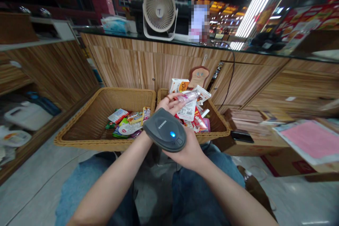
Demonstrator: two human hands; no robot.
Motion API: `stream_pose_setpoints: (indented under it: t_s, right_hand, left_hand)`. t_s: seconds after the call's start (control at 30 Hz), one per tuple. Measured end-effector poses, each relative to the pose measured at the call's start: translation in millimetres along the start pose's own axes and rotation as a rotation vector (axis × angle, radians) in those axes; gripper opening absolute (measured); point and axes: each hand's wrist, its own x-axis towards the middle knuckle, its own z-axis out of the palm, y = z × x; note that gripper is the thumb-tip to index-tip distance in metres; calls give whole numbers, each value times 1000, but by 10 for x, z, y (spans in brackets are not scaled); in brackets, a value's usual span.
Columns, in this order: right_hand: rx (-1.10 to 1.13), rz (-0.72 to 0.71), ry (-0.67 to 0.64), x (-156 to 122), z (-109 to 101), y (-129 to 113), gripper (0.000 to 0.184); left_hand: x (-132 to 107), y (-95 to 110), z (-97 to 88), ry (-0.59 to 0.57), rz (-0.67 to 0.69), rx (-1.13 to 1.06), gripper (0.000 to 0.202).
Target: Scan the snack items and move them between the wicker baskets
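My right hand (189,152) is closed around a dark grey handheld barcode scanner (161,127), whose blue light is lit. Beyond it, my left hand (169,103) reaches over the right wicker basket (221,122) with its fingers on a clear, pinkish, shiny tube-like package (188,96); its exact kind is unclear. Below that package lie a white pack with a barcode (187,112) and a red packet (198,122). A white and orange box (179,85) stands at the basket's back. The scanner covers part of my left wrist.
The left wicker basket (76,122) holds several colourful snack packets (128,122). Behind them is a wooden counter (127,60) carrying a white fan (159,10). At right, a black phone (242,136) lies on a cardboard box (262,141). A black cable (232,77) hangs down the counter.
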Motion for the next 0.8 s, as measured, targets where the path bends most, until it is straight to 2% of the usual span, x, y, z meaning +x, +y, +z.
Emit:
stream_pose_setpoints:
  t_s: [0.1,0.2,0.33,0.47,0.57,0.7,0.8]
  right_hand:
    - [-8,20,5,-14,-27,-3,13]
    - [1,32,-6,-29,-31,-14,16]
    - [14,53,5,-34,-19,20,19]
    - [18,115,14,1,-18,106,15]
    - [13,171,46,37,-21,136,13]
    - [11,189,45,76,6,124,13]
    - [13,192,22,90,44,115,14]
  left_hand:
    - [46,-71,48,-156,82,125,53]
    - [-15,-67,-162,-151,100,161,55]
    - [-177,151,-719,-18,9,248,62]
    - [-323,432,-1389,195,-49,409,54]
    - [-431,524,-1814,310,-97,493,53]
    - [-589,480,-2171,372,-132,580,61]
    - [-614,382,-2338,319,-166,662,74]
